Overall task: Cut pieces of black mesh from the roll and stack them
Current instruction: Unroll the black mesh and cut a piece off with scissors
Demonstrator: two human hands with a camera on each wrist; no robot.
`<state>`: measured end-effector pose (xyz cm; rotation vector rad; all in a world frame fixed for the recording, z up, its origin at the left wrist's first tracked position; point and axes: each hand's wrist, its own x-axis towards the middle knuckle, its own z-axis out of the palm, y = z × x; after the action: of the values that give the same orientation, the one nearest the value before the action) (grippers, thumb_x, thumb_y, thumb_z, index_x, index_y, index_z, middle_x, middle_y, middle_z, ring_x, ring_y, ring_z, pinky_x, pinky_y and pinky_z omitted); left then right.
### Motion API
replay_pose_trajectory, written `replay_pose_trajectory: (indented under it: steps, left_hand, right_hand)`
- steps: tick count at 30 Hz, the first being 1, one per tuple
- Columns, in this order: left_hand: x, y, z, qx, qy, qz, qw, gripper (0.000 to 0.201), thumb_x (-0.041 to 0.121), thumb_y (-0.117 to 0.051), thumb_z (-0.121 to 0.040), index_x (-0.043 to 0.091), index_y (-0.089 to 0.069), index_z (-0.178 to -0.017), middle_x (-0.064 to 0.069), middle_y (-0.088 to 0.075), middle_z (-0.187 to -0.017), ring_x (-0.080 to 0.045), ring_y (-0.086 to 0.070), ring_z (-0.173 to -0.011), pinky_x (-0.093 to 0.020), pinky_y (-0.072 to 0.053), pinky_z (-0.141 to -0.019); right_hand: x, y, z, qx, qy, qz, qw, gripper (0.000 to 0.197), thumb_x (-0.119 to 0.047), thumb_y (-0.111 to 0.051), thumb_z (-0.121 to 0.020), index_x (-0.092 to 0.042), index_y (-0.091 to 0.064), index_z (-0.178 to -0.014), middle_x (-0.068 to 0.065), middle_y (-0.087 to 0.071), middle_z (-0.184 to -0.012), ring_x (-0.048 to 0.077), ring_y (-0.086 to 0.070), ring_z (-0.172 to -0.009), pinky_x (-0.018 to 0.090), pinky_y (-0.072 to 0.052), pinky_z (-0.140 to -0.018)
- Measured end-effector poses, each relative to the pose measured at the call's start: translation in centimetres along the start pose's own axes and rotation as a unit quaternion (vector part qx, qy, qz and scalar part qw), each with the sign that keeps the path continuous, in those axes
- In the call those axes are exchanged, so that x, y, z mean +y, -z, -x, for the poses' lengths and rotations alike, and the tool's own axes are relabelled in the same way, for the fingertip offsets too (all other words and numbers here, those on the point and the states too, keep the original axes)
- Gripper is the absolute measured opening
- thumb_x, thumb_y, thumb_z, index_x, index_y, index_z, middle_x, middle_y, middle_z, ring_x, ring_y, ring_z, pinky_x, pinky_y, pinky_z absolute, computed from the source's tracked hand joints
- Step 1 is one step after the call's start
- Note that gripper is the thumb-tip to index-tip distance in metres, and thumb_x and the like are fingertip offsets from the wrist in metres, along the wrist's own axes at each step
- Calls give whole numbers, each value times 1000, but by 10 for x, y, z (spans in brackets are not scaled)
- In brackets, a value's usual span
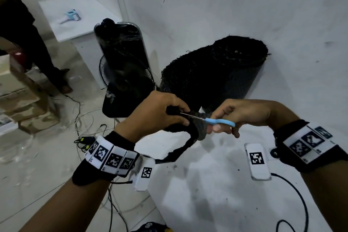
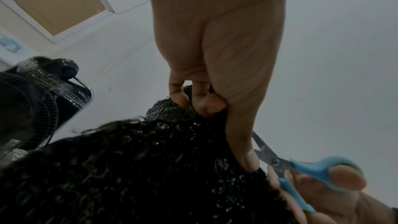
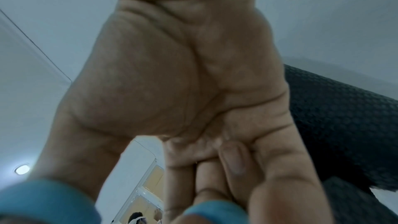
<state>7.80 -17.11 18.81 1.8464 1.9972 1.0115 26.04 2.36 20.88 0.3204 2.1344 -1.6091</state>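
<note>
While the left hand point(image 1: 158, 114) bunches an edge of the black mesh point(image 1: 185, 133) in a curled grip over the near white worktop point(image 1: 216, 184), the right hand point(image 1: 243, 114) holds a pair of blue-handled scissors point(image 1: 216, 121) with its thumb and fingers through the loops, the blades pointing left into the cloth just beside the left fingertips. From that head view a cut strip of the mesh hangs down from the left hand to the worktop, and the mesh roll point(image 1: 222, 69) stands upright at the far side against the white wall point(image 1: 244, 5). A black fan point(image 1: 124, 73) wrapped in clear film stands to the left of the roll (on the floor, as far as can be told), with loose cables point(image 1: 84, 118) lying near it, and two white tags printed with black square codes point(image 1: 257, 161) rest on the worktop near the wrists. Seen from the left wrist, the left thumb and curled fingers point(image 2: 202, 101) pinch a fold of the glossy mesh point(image 2: 140, 176), and the scissors point(image 2: 286, 169) sit with their blades partly apart right beside the thumb tip, the right hand point(image 2: 336, 198) in the blue loops at the near right. Seen from the right wrist, the right hand point(image 3: 183, 83) fills most of the picture, its fingers curled around the blurred blue handles point(image 3: 47, 200), and dark mesh point(image 3: 344, 125) shows to the right behind it.
</note>
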Motion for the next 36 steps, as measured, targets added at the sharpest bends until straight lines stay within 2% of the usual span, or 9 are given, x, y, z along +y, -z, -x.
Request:
replay_pose_trajectory:
  steps: [4,10,17,19,22,27,31,33,36]
  left_hand:
    - [0,2,2,17,16,13,1000,31,31,-89,-69,19,-78,-96,10,-74,-89,-3,-68,-84,-29,-56,-77]
    - [3,2,6,8,12,37,999,28,29,-88,-70,17,-77,-93,9,-73,-87,-6,-69,-81,-30,-57,-73]
    - [1,3,9,37,11,51,998,34,37,-86,-69,17,-78,-96,10,-73,-90,-6,-70,-83,-26,-57,-74]
    - [3,1,9,35,6,50,998,31,33,-87,-70,16,-78,-95,10,-74,-89,-6,-70,-82,-26,-57,-73]
    - [4,-2,8,39,4,53,998,28,30,-87,-71,14,-78,-93,9,-75,-84,-3,-70,-75,-21,-55,-70]
    - [1,1,11,37,24,66,997,38,35,-90,-66,22,-74,-97,10,-73,-87,-8,-70,-85,-22,-55,-78]
    - [-3,6,12,26,25,84,996,27,23,-90,-70,15,-75,-91,8,-71,-89,-10,-69,-81,-18,-52,-71]
    - [-3,6,10,5,36,97,995,20,19,-88,-74,13,-77,-89,8,-72,-85,-6,-69,-75,-15,-50,-67]
    - [-3,7,6,-15,39,106,993,19,24,-87,-76,16,-77,-91,6,-73,-85,-11,-70,-76,-28,-56,-67]
  right_hand:
    - [2,0,1,-4,-2,-21,1000,48,-45,-76,-70,-10,-77,-103,0,-51,-63,7,-53,-63,24,-49,-55]
    - [6,-2,-4,-25,0,-33,999,50,-43,-74,-73,-6,-75,-106,3,-47,-65,7,-52,-62,25,-48,-57]
    - [14,-4,-10,-38,43,-74,996,49,-37,-71,-77,0,-72,-108,-8,-56,-66,6,-51,-61,24,-48,-57]
    - [15,-7,-14,-39,48,-80,995,45,-39,-75,-75,-6,-75,-105,-3,-54,-67,7,-51,-61,23,-48,-56]
    - [18,-10,-21,-28,60,-85,994,56,-53,-82,-69,-11,-75,-105,12,-47,-74,10,-50,-63,25,-48,-57]
    - [25,-11,-24,-31,84,-90,992,46,-47,-82,-73,-13,-76,-103,5,-54,-72,7,-52,-58,22,-47,-54]
    - [26,-8,-18,-36,94,-94,990,51,-53,-81,-72,-13,-77,-103,36,-48,-85,8,-52,-60,24,-48,-55]
    - [23,-7,-16,-48,89,-102,990,54,-55,-81,-71,-12,-76,-103,36,-45,-84,9,-51,-61,24,-47,-55]
    - [20,-7,-17,-54,95,-116,987,57,-54,-81,-71,-8,-75,-104,33,-42,-79,11,-49,-61,24,-46,-54]
